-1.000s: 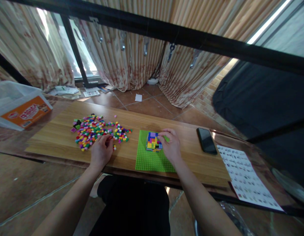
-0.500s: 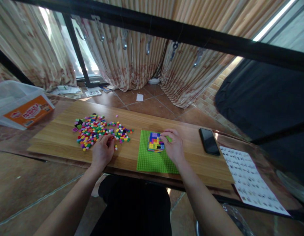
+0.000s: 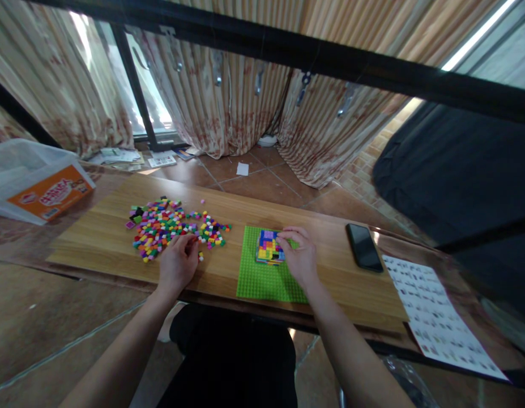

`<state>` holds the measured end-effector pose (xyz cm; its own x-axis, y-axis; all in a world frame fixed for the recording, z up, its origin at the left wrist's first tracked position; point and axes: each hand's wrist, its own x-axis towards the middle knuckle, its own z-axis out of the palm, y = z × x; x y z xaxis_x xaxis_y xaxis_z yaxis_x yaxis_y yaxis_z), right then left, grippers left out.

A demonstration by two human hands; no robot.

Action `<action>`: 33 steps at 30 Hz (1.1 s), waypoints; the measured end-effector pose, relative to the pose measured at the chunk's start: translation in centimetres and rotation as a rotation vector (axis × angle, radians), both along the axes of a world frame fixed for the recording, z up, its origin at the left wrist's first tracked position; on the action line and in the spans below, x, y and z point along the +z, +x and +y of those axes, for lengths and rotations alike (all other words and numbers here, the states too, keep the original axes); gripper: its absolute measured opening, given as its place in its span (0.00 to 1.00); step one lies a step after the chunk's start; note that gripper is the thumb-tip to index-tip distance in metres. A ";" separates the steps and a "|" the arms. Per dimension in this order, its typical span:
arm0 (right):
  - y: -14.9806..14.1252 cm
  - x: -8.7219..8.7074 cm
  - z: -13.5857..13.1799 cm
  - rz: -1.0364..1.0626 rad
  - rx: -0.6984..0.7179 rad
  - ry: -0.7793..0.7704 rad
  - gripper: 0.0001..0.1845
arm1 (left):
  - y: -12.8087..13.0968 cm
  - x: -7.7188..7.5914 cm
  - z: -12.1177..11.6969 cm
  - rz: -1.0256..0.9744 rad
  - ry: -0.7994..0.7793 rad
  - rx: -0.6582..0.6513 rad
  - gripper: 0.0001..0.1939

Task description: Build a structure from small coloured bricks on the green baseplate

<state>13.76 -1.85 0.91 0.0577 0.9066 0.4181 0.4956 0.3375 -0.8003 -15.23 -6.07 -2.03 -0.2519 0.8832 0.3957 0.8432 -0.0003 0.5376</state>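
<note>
A block of stacked multicoloured toy bricks [image 3: 269,247] stands on a green studded baseplate [image 3: 262,283]. My right hand [image 3: 299,253] is at the stack's upper right side, thumb and forefinger pinched at its top edge; whatever may be between the fingertips is hidden. To the left, my left hand [image 3: 178,259] rests at the near edge of a pile of loose small bricks [image 3: 160,224]. Its thumb and fingers are closed together at a small red piece, seemingly a brick, though the fingers partly cover it.
A black phone [image 3: 364,247] lies on the wooden board [image 3: 113,249] to the right. Beside it is a printed sheet [image 3: 440,311]. A clear plastic box [image 3: 37,164] with an orange label stands at the far left. A dark bar [image 3: 262,45] crosses above the table.
Both hands keep almost the same places and grips. The whole view has shifted very slightly; the bricks and the stack look unchanged.
</note>
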 end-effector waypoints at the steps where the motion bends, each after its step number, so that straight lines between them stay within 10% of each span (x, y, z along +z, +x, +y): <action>1: 0.0 -0.1 0.2 0.067 -0.003 -0.043 0.06 | 0.0 0.0 0.0 0.000 -0.002 -0.001 0.14; 13: -1.3 0.2 0.7 0.823 0.048 -0.562 0.17 | 0.0 -0.1 0.0 0.011 0.007 -0.018 0.14; 33: -1.8 0.3 -0.5 0.895 0.022 -0.461 0.16 | -0.6 -0.4 0.2 -0.015 0.007 -0.047 0.12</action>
